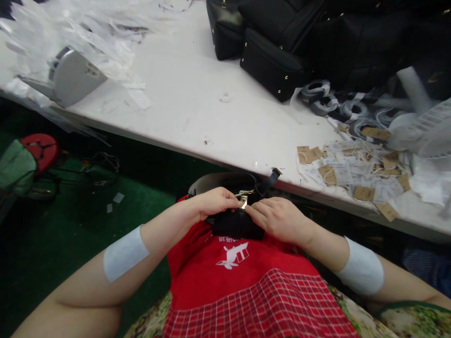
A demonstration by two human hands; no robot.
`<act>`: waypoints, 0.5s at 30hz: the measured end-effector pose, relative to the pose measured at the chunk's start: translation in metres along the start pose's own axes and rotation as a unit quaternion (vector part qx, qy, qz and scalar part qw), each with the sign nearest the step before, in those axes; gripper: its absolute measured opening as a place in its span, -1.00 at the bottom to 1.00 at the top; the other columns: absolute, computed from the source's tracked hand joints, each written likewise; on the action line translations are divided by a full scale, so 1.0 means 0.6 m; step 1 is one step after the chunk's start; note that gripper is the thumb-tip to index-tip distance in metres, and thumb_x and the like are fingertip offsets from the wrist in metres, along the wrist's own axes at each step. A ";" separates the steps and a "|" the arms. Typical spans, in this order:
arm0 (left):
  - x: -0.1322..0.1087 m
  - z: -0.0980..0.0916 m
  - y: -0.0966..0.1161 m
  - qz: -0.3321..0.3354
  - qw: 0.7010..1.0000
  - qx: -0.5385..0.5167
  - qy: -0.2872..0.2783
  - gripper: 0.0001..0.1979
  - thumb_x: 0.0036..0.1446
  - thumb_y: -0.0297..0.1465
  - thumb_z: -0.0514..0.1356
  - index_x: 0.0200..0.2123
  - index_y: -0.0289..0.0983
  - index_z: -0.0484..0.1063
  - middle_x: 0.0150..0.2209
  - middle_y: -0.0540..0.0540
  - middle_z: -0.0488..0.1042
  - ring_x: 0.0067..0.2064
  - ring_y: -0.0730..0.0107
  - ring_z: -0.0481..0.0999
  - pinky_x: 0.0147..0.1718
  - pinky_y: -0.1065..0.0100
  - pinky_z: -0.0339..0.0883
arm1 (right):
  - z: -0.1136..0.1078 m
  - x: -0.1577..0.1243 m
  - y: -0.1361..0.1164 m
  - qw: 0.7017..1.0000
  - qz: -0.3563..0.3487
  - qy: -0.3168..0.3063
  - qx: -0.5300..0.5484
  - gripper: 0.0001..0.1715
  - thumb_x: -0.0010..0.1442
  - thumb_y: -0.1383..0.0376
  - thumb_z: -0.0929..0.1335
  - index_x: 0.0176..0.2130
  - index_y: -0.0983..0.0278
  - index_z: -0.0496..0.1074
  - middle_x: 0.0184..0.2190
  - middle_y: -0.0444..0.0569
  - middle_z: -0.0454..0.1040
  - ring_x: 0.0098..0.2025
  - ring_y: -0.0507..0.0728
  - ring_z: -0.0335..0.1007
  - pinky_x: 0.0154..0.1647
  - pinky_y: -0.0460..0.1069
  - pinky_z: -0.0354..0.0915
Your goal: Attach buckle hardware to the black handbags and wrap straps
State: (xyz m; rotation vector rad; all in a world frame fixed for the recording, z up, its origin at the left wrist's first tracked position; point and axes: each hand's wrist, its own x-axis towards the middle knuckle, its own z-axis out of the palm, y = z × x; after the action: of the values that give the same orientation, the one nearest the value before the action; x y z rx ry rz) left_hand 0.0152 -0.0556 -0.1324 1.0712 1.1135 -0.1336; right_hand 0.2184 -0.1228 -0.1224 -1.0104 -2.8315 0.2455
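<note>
A black handbag (237,224) lies in my lap against the red apron (197,286), below the table's front edge. At its top is a gold metal clasp (244,202), with a zipper pull (243,192) just above it. My left hand (220,201) pinches the clasp from the left side. From the right, my right hand (276,217) closes its fingertips on the clasp's lower right corner. The bag's dark strap (269,182) rises beside my right hand and its buckle end rests at the table edge. My palms hide part of the bag.
Several black bags (271,61) are piled at the back of the white table (169,94). Brown paper tags (364,192), coiled straps (322,96) and a white fan (430,131) are at the right. A tape dispenser (75,77) and plastic wrapping (88,28) lie left; a red stool (40,150) stands below.
</note>
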 end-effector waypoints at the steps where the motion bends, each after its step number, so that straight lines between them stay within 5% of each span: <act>1: 0.000 0.001 0.001 0.001 1.000 0.002 0.003 -0.60 -0.15 -0.06 0.31 -0.61 -0.30 0.40 -0.72 0.12 0.14 -0.65 0.58 -0.02 -0.63 0.40 -0.21 | 0.000 0.001 0.001 1.000 -0.008 0.000 -0.003 -0.64 0.39 0.38 0.13 -0.19 0.36 0.47 -0.48 -0.02 0.47 -0.46 0.06 0.34 -0.45 0.02 0.10; 15: 0.002 -0.003 -0.001 0.059 0.996 0.061 0.030 -0.52 -0.17 0.06 0.25 -0.63 -0.28 0.34 -0.64 0.06 0.19 -0.56 0.49 0.08 -0.57 0.39 -0.09 | -0.011 0.015 0.018 0.999 -0.047 -0.014 -0.021 -0.63 0.40 0.34 0.14 -0.26 0.32 0.47 -0.45 -0.04 0.47 -0.44 0.06 0.31 -0.43 0.01 0.10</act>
State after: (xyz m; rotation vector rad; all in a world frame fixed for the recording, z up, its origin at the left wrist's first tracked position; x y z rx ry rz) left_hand 0.0142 -0.0542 -0.1340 1.2538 1.1035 -0.0781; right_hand 0.2194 -0.1084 -0.1172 -0.8863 -2.9112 0.1945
